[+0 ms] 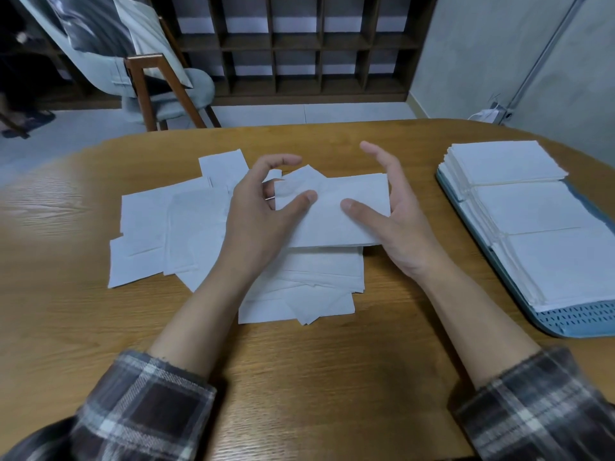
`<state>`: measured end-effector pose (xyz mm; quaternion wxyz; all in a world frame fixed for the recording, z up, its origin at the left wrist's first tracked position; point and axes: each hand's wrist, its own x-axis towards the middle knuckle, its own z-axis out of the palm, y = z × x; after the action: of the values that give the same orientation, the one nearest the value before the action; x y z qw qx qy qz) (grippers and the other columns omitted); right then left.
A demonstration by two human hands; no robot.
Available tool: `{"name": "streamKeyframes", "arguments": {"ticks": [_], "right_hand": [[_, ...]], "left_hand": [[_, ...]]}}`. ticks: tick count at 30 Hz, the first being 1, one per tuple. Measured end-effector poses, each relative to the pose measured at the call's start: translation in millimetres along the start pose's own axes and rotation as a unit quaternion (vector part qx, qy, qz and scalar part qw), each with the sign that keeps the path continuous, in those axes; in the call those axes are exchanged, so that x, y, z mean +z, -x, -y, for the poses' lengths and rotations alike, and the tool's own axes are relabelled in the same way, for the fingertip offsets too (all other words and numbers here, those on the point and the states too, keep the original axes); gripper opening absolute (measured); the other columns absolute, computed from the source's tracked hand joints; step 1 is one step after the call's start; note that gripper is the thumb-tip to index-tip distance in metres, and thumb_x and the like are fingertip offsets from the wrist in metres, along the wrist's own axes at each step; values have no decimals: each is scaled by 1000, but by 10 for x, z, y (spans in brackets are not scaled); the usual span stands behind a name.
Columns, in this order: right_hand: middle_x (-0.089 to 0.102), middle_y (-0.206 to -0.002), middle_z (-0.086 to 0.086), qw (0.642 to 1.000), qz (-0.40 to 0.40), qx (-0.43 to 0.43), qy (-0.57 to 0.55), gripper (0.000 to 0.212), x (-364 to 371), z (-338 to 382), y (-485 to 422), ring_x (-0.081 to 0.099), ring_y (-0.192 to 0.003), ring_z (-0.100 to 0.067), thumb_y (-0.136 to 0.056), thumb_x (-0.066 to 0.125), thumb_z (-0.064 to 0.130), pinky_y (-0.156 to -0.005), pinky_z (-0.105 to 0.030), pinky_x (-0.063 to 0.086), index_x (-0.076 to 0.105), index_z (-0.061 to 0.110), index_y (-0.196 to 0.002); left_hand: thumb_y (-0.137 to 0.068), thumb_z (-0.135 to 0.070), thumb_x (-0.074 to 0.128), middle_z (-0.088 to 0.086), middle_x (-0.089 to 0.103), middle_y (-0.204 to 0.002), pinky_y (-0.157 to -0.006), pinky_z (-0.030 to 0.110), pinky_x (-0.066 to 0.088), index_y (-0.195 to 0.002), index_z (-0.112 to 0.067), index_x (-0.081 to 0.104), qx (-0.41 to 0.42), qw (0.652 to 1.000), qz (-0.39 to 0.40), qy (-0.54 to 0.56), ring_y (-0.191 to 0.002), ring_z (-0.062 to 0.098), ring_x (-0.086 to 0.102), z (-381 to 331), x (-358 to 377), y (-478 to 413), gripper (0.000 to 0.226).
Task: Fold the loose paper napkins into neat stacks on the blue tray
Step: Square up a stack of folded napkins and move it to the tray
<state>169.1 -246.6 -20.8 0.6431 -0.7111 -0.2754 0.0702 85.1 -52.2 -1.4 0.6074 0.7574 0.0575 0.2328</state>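
Wood-grain table (316,361) fills the near half of the view, its rounded far edge giving way to pale floor, a wooden chair (159,84) draped with cloth at far left and a dark grid of shelves (299,44) along the back wall. What sits beyond the chair at the far left is too dark to make out.

At the right, the blue tray (585,322) is cut off by the frame edge. Three folded stacks (506,161) lie on it in a row from far to near and hide most of it, leaving only its left rim and slotted near end showing.

Loose napkins (146,227) lie overlapped at the table's middle, spreading left. Both forearms cover part of the heap, so its count cannot be told.

Above the heap, between the hands, is a folded napkin (332,214), long side running left to right, with a shadow under its near edge.

The left hand (256,214) pinches its left end, thumb on top and fingers curled behind and partly hidden by the paper. The right hand (396,227) is not closed. Its fingers point straight away, its palm faces left against the napkin's right edge, and its thumb lies flat on top. Whether any finger bears from beneath cannot be told.

Plaid sleeves (143,410), pushed back from the wrists, are cropped by the near edge.
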Motion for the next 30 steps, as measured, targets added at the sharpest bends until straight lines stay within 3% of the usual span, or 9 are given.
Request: {"name": "streamKeyframes", "arguments": {"ticks": [4,8,12,15,18,20,23,25,30], "right_hand": [[41,-157,27,999,-18,-16,28,71,3,-22,-18,42,-148,-16,-96,77,24,-120,-57,40,40,41,-154],[47,-158,-9,996,-16,3,-88,69,-32,-6,-17,54,-138,-35,-93,79,20,-110,-64,49,46,44,-149],[47,-157,6,999,-24,5,-41,63,-56,1,-18,50,-143,-30,-93,78,23,-112,-65,46,50,47,-144],[50,-152,17,998,14,11,-57,53,-51,10,-15,46,-146,-23,-95,75,28,-117,-61,42,56,44,-141],[67,-139,8,996,48,26,-68,32,-62,40,-10,57,-136,-20,-98,71,21,-118,-56,43,72,29,-129],[74,-128,12,999,20,30,-9,27,-63,-8,-9,62,-130,-10,-98,73,11,-118,-48,44,78,23,-120],[77,-117,15,997,-53,34,37,27,-64,-69,-28,66,-118,1,-95,70,0,-110,-31,49,81,19,-112],[78,-114,16,993,-96,38,53,29,-83,-84,-47,65,-113,7,-94,68,-2,-100,-16,46,82,19,-109],[76,-112,22,989,-122,42,73,32,-112,-97,-61,62,-111,12,-93,66,-1,-93,-5,43,82,23,-108]], "left_hand": [[-94,-18,81,-22,72,-84,-65,15,50,-127,-23,66,8,999,-7,-32,-77,0,68,30,16,-1,37],[-98,-39,74,-18,67,-120,-85,11,51,-132,-35,63,-6,998,-24,-57,-110,-7,62,68,-8,-36,36],[-101,-27,73,-5,74,-78,-62,21,49,-127,-31,67,-26,1000,17,6,-74,12,72,16,-12,-4,28],[-101,-25,71,-3,65,-76,-61,30,43,-121,-35,69,26,997,-10,-76,-71,36,59,97,-7,-23,23],[-103,-23,67,12,45,-68,-58,30,35,-127,-36,65,28,995,-10,-96,-59,20,39,143,-1,-31,27],[-104,-20,65,8,52,-73,-60,26,37,-132,-33,61,38,994,-5,-101,-61,9,41,113,9,-4,31],[-98,-22,74,-26,59,-119,-92,17,49,-141,-26,54,85,981,43,-168,-112,-7,55,93,32,38,48],[-87,-32,85,-8,41,-151,-112,18,37,-133,-25,60,169,944,89,-268,-138,10,42,119,42,44,53],[-73,-56,91,-17,58,-112,-95,28,44,-99,-35,73,113,888,313,-317,-108,6,52,161,110,120,38]]}}
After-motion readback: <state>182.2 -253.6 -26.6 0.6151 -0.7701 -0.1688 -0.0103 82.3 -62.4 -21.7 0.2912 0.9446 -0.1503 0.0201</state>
